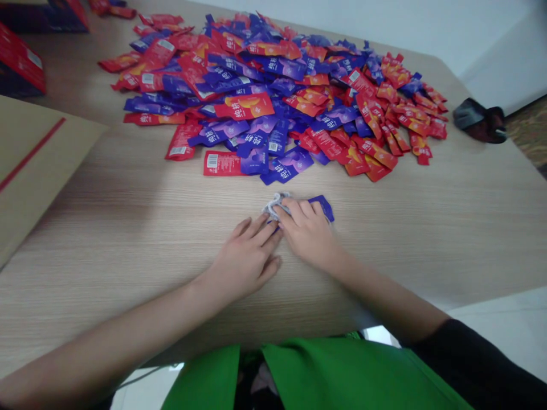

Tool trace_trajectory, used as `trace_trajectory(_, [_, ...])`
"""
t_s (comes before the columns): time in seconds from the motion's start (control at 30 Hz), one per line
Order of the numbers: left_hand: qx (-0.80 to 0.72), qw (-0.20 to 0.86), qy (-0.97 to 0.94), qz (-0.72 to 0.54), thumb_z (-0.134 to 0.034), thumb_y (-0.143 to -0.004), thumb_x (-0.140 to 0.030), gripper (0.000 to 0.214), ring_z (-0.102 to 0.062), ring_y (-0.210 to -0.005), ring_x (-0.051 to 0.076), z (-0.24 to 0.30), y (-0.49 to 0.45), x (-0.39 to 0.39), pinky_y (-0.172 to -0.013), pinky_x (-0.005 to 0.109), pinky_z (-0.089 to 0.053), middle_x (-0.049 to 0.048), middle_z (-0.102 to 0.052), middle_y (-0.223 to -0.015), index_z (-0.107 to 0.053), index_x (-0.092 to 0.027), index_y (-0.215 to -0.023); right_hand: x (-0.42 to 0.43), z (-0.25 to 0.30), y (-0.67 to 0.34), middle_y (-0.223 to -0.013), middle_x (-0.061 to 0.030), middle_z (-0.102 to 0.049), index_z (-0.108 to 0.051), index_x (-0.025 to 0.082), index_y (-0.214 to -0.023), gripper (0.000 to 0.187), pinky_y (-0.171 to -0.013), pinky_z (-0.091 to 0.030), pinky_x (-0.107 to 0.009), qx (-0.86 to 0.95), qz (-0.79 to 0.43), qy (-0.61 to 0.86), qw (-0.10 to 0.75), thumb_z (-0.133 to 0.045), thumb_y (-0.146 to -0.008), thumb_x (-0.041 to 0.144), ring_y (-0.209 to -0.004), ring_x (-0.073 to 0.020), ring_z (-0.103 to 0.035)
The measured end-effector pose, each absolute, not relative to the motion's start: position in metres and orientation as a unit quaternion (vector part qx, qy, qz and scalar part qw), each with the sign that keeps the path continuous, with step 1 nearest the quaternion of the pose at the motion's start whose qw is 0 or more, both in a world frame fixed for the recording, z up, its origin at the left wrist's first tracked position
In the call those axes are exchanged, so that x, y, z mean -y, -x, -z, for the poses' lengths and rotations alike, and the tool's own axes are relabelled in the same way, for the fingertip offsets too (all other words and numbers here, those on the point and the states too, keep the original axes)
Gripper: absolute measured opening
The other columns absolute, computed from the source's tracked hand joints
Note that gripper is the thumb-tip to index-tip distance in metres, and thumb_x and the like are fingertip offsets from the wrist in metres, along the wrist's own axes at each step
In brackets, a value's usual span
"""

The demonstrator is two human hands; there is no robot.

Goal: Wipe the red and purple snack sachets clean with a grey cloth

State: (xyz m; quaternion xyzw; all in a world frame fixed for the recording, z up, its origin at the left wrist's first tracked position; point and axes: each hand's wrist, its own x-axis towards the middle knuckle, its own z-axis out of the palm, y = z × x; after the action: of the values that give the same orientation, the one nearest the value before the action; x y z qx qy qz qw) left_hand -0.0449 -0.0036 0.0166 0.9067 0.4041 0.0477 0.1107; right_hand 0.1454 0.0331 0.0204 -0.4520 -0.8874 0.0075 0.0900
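Note:
A purple pouch [323, 207] lies on the table in front of me, mostly covered by my hands and a light grey crumpled cloth [277, 201]. My right hand [308, 232] has its fingers bent around the cloth and presses it down on the pouch. Beside it, my left hand [244, 255] lies low with fingers stretched out, their tips touching the cloth and the pouch's left end. Just beyond my hands spreads a large heap of red and purple pouches [252, 106], some with barcodes showing.
At the left, a cardboard flap [38, 154] with a red stripe juts over the wood-grain table [171, 188]. Red and dark boxes [21, 62] stand behind it. A dark, shiny object [479, 121] sits near the right edge. The table's near edge runs close to my green apron [325, 370].

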Motion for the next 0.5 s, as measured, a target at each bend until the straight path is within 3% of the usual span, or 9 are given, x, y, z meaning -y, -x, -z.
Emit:
trace_trajectory(0.1, [-0.407,0.111,-0.905,-0.049,-0.047,-0.092,-0.030,0.052,-0.039,-0.140,0.032,-0.018,0.044,0.003,-0.111,0.053,-0.036,0.0119,-0.045,-0.151,-0.049,-0.015,-0.143,-0.031,-0.010,-0.158,-0.134,-0.0158,-0.054,-0.053,0.017,-0.137,0.043,-0.082,-0.038,-0.044,0.867,0.016,0.497,0.044,-0.038,-0.098,0.025,-0.103,-0.0303,-0.049])
trace_trajectory(0.23, [-0.403,0.111,-0.907,-0.049,-0.046,-0.092,-0.030,0.053,-0.039,-0.140,0.033,-0.017,0.044,0.002,-0.110,0.053,-0.037,0.0116,-0.043,-0.152,-0.048,-0.015,-0.143,-0.039,-0.004,-0.206,-0.130,-0.0196,-0.053,-0.053,0.013,-0.137,0.045,-0.083,-0.041,-0.047,0.815,0.028,0.578,0.045,-0.040,-0.095,0.023,-0.102,-0.0329,-0.050])
trace_trajectory(0.4, [-0.399,0.114,-0.908,-0.060,-0.047,-0.093,-0.038,0.056,-0.037,-0.141,0.034,-0.014,0.047,0.002,-0.112,0.052,-0.035,0.0114,-0.042,-0.153,-0.047,-0.016,-0.144,-0.046,-0.013,-0.222,-0.116,-0.0175,-0.053,-0.055,0.012,-0.132,0.043,-0.090,-0.047,-0.043,0.779,-0.026,0.597,0.189,-0.038,-0.093,0.014,-0.103,-0.0276,-0.054])
trace_trajectory(0.5, [-0.397,0.117,-0.908,-0.060,-0.049,-0.092,-0.040,0.058,-0.037,-0.142,0.034,-0.014,0.047,0.003,-0.112,0.053,-0.035,0.0116,-0.043,-0.153,-0.048,-0.015,-0.144,-0.037,-0.019,-0.190,-0.119,-0.0145,-0.054,-0.053,0.016,-0.132,0.041,-0.092,-0.047,-0.039,0.798,-0.066,0.541,0.259,-0.037,-0.094,0.014,-0.106,-0.0242,-0.055])
